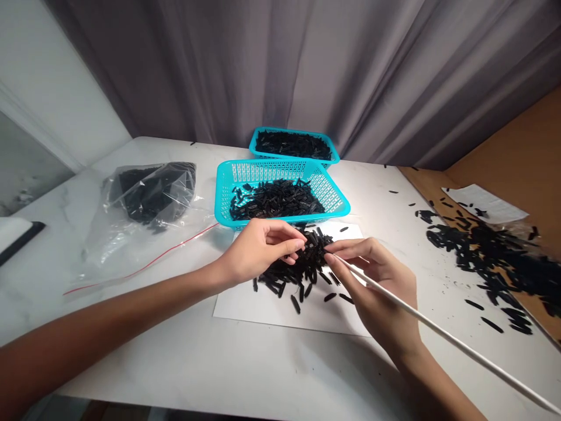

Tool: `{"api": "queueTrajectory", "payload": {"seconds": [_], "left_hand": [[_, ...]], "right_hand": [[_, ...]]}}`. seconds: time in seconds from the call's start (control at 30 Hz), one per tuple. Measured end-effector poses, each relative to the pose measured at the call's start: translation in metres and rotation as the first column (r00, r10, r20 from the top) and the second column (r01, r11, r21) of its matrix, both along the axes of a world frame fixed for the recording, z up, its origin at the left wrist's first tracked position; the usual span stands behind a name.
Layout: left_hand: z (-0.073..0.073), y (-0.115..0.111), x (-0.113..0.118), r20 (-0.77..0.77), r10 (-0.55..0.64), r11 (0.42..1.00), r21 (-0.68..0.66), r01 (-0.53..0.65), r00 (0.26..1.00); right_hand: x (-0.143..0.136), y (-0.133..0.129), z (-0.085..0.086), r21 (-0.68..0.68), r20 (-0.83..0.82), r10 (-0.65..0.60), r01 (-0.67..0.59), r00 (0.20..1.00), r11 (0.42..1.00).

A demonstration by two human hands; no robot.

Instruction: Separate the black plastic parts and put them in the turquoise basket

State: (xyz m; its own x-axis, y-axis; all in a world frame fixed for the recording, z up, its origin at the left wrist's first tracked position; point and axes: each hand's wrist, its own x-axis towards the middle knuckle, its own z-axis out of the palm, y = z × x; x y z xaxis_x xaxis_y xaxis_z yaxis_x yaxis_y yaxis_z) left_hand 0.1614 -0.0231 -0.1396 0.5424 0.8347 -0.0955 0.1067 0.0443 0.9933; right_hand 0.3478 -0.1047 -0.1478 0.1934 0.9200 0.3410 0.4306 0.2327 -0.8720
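My left hand [263, 248] is closed, thumb and index fingertips together at the left edge of a heap of short black strips [302, 272]. Whether a strip is pinched there is too small to tell. Across the heap, my right hand [377, 286] is closed with its fingertips against the black strips; what they grip is unclear. A long thin white rod or cord [456, 342] runs from the lower right corner over this hand, ending by its fingertips. Under the heap lies a white sheet [272, 313], with a few strips scattered on it.
Just behind my hands stands a turquoise basket [223, 193] part filled with black strips; a second turquoise basket [335, 158] is behind it. On the left sits a clear zip bag [105, 234] holding black material. Loose strips [477, 251] spread at right, near a paper [491, 204].
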Motion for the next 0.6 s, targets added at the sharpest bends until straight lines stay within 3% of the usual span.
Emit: {"api": "queueTrajectory", "payload": {"seconds": [0.1,0.13,0.2,0.27,0.33,0.4,0.47,0.6], "left_hand": [[-0.005,-0.002,-0.002,-0.121,-0.032,0.962,0.265,0.064,0.992],[-0.006,-0.003,-0.004,-0.191,-0.04,0.904,0.411,0.117,0.981],[-0.009,-0.003,-0.006,-0.331,-0.041,0.705,0.659,0.262,0.943],[-0.012,-0.002,-0.008,-0.435,-0.045,0.516,0.761,0.394,0.899],[-0.014,-0.001,-0.01,-0.5,-0.059,0.433,0.767,0.473,0.864],[-0.016,0.001,-0.01,-0.533,-0.071,0.435,0.744,0.507,0.843],[-0.02,0.003,-0.01,-0.542,-0.076,0.475,0.718,0.509,0.837],[-0.032,0.005,-0.009,-0.568,-0.124,0.523,0.66,0.54,0.814]], "right_hand": [[0.001,0.003,0.003,-0.062,-0.012,-0.015,0.014,1.0,0.998],[0.002,0.003,0.003,-0.082,-0.019,-0.02,0.018,1.0,0.996],[0.004,0.003,0.005,-0.104,-0.033,-0.039,0.035,0.999,0.994],[0.008,0.004,0.007,-0.104,-0.03,-0.076,0.072,0.997,0.992],[0.012,0.006,0.008,-0.086,-0.032,-0.121,0.117,0.992,0.989],[0.017,0.008,0.008,-0.064,-0.045,-0.145,0.142,0.988,0.988],[0.02,0.01,0.008,-0.048,-0.032,-0.15,0.149,0.988,0.988],[0.026,0.015,0.004,-0.075,0.086,-0.111,0.117,0.99,0.99]]}}
